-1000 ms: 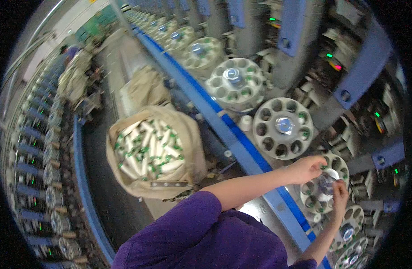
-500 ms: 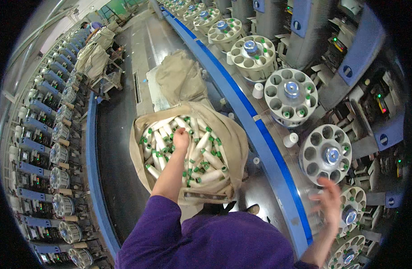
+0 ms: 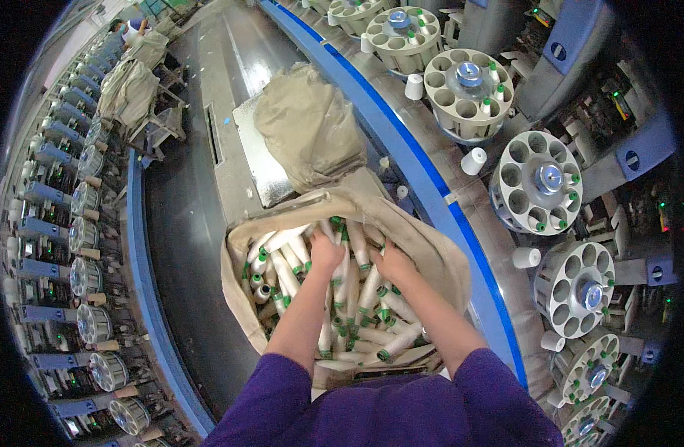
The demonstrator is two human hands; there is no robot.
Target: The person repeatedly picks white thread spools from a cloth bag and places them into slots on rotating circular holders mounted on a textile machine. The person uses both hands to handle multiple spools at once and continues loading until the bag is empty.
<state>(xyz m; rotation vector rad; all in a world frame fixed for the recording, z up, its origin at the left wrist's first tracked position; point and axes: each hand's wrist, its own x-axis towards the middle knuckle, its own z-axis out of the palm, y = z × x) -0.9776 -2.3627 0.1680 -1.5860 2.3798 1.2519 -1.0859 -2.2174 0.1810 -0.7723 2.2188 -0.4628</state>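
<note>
Both hands are reaching down into an open tan cloth sack (image 3: 431, 261) that is sitting just below the middle of the view, between the person's purple sleeves at six o'clock and a second, closed tan bag (image 3: 308, 123) lying at twelve o'clock from it. The left hand (image 3: 325, 252) is digging its fingers into the heap of white bobbins (image 3: 286, 276) with green ends that is filling the sack, and the right hand (image 3: 390, 262) is doing the same just beside it at three o'clock; the fingertips are buried among the bobbins, so I cannot tell whether either hand is closing on one. A blue rail (image 3: 424, 171) is running along the sack's right side, from twelve o'clock down toward five o'clock, and beyond it round holders with rings of holes (image 3: 537, 182) are standing in a row, a few bobbins sitting in them.
</note>
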